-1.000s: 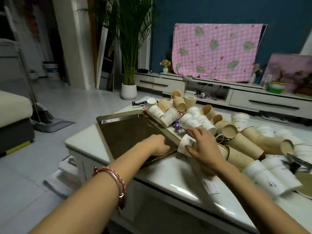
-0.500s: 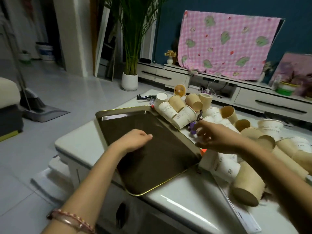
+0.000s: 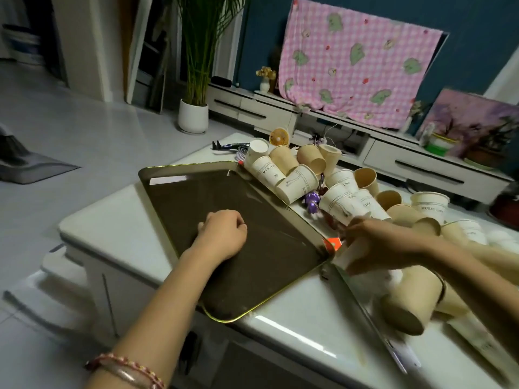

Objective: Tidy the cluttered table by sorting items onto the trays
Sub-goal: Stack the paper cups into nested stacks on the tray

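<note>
Judging from how things lie, the sorting is hardly begun. The tray (image 3: 182,206) is set cornerwise on the desk (image 3: 295,332), and no cup is placed on it yet.

The left hand (image 3: 224,234) is rested on the dark floor of the tray, a little toward seven o'clock from its middle. Its fingers (image 3: 238,221) are clenched loosely and nothing is grasped by them; it is judged that the tray is only being steadied.

The right hand (image 3: 384,245) is found at three o'clock of the tray, just beside its corner. Its fingers are wrapped over a white cup (image 3: 349,258), though the exact hold is made unclear by blur. An orange tag (image 3: 332,244) is seen touching the same corner.

Nearly all the work is left. The heap of paper cups (image 3: 345,197), white and brown, most of them tipped over, is spread from one o'clock to four o'clock, and some are leaned against the tray's far rim. A purple object (image 3: 312,202) is lodged between them, and a small orange fan (image 3: 279,137) is stood at twelve o'clock. A big brown cup (image 3: 407,301) is laid on its side at five o'clock. Under it a thin metal edge (image 3: 359,310) is seen; whether this is a second tray cannot be told.
</note>
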Demonstrator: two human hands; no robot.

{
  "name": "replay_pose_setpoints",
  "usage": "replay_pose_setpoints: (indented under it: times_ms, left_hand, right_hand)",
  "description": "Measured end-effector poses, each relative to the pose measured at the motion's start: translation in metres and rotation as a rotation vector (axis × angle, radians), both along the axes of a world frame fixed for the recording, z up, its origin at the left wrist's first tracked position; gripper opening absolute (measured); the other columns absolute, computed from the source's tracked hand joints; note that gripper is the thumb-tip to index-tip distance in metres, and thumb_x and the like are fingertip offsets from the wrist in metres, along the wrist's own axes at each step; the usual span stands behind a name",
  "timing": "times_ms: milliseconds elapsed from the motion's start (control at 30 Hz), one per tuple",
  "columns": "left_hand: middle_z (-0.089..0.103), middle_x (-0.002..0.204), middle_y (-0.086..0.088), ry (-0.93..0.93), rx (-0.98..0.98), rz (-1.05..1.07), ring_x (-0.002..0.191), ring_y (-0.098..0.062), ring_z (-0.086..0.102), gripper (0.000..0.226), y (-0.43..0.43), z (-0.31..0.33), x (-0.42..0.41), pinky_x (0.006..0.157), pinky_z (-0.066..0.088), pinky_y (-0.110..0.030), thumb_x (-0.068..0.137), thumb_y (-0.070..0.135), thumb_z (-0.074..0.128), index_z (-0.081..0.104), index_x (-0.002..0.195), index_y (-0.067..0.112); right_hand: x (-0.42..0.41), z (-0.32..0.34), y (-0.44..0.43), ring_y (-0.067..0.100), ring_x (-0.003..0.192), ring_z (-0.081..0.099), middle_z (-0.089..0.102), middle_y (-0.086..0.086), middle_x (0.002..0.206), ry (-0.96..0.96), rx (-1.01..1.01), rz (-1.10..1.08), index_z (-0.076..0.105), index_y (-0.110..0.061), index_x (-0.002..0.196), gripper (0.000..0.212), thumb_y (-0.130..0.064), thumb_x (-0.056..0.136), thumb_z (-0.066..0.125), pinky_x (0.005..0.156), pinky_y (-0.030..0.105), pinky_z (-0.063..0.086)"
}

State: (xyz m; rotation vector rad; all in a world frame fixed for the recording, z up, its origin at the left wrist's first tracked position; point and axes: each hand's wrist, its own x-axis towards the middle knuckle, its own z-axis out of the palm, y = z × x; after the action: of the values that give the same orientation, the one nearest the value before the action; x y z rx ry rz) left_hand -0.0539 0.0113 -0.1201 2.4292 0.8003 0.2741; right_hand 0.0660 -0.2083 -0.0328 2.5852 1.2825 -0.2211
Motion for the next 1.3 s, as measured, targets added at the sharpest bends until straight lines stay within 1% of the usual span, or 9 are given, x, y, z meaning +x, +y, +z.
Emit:
replay_pose_setpoints:
  times_ms: [133,233,400,533,767,967,1133,1233,1300]
  left_hand:
    - [0.004,0.156,-0.016,0.024,0.315,0.305,0.143,-0.032,-0.007,0.064,0.029,-0.003,-0.013,0.11,-0.011,-0.055,0.089,0.03,0.053,0.024,0.145,0.014]
    - [-0.012,0.154,-0.022,0.038,0.086,0.439,0.143,-0.037,0.0,0.074,0.042,-0.008,-0.026,0.115,0.004,-0.045,0.093,0.015,0.049,0.0,0.147,0.002]
    - [-0.009,0.156,-0.014,-0.15,-0.041,0.427,0.143,-0.032,0.012,0.056,0.034,-0.013,-0.036,0.111,0.025,-0.036,0.092,-0.003,0.04,0.021,0.144,0.002]
    - [-0.01,0.157,-0.01,-0.194,-0.07,0.478,0.143,-0.031,0.014,0.059,0.009,-0.018,-0.043,0.111,0.026,-0.038,0.092,0.0,0.044,0.022,0.144,0.012]
    - [-0.016,0.155,-0.016,-0.092,-0.007,0.501,0.144,-0.031,0.003,0.063,-0.029,-0.026,-0.038,0.117,0.004,-0.041,0.096,0.004,0.036,0.002,0.148,0.011]
    - [-0.007,0.157,-0.012,-0.088,-0.025,0.575,0.144,-0.028,-0.002,0.068,-0.007,-0.023,-0.034,0.116,0.0,-0.046,0.095,0.02,0.036,-0.004,0.147,0.006]
    - [-0.004,0.155,-0.019,-0.185,-0.088,0.622,0.144,-0.031,0.003,0.087,0.01,-0.021,-0.029,0.117,0.004,-0.039,0.088,0.024,0.05,-0.011,0.145,0.002]
    - [-0.003,0.156,-0.017,-0.211,-0.033,0.604,0.144,-0.03,0.005,0.085,0.018,-0.023,-0.025,0.117,0.007,-0.04,0.087,0.023,0.051,-0.008,0.146,0.004]
    - [0.002,0.155,-0.017,-0.209,-0.028,0.599,0.143,-0.03,0.011,0.08,0.023,-0.024,-0.022,0.116,0.009,-0.038,0.087,0.023,0.051,0.001,0.146,0.003]
  right_hand:
    - [-0.007,0.038,0.016,0.014,0.075,0.057,0.065,0.003,0.088,-0.015,0.287,0.015,0.065,-0.015,0.093,0.042,-0.051,0.071,0.067,0.061,0.023,0.042]
    - [-0.022,0.039,0.053,0.007,0.085,0.061,0.066,-0.004,0.098,0.19,0.527,0.092,0.064,-0.018,0.101,0.056,-0.061,0.068,0.052,0.071,0.028,0.05]
    - [-0.032,0.008,0.13,0.01,0.111,0.049,0.054,-0.003,0.125,0.346,0.702,0.172,0.053,-0.014,0.126,0.048,-0.04,0.085,0.059,0.073,0.017,0.046]
    - [-0.039,-0.012,0.175,0.022,0.122,0.047,0.05,0.009,0.135,0.311,0.713,0.208,0.053,-0.007,0.127,0.047,-0.036,0.089,0.056,0.098,0.045,0.043]
    - [-0.064,-0.056,0.243,0.025,0.134,0.026,0.047,0.008,0.132,0.037,0.555,0.328,0.056,-0.01,0.114,0.029,-0.031,0.096,0.045,0.106,0.044,0.017]
    - [-0.062,-0.052,0.247,0.02,0.139,0.018,0.037,0.001,0.143,0.152,0.67,0.362,0.048,-0.021,0.125,0.041,-0.041,0.09,0.054,0.111,0.046,0.006]
    - [0.014,-0.033,0.184,0.026,0.125,0.039,0.043,0.01,0.137,-0.016,0.904,-0.066,0.039,-0.017,0.134,0.056,-0.032,0.086,0.062,0.105,0.044,0.032]
    - [0.063,-0.034,0.144,0.034,0.122,0.039,0.044,0.018,0.133,-0.24,0.791,-0.378,0.037,-0.007,0.132,0.056,-0.032,0.087,0.059,0.102,0.048,0.034]
    - [0.081,-0.04,0.135,0.033,0.113,0.046,0.051,0.017,0.123,-0.2,0.714,-0.405,0.041,-0.007,0.125,0.05,-0.034,0.087,0.06,0.098,0.047,0.034]
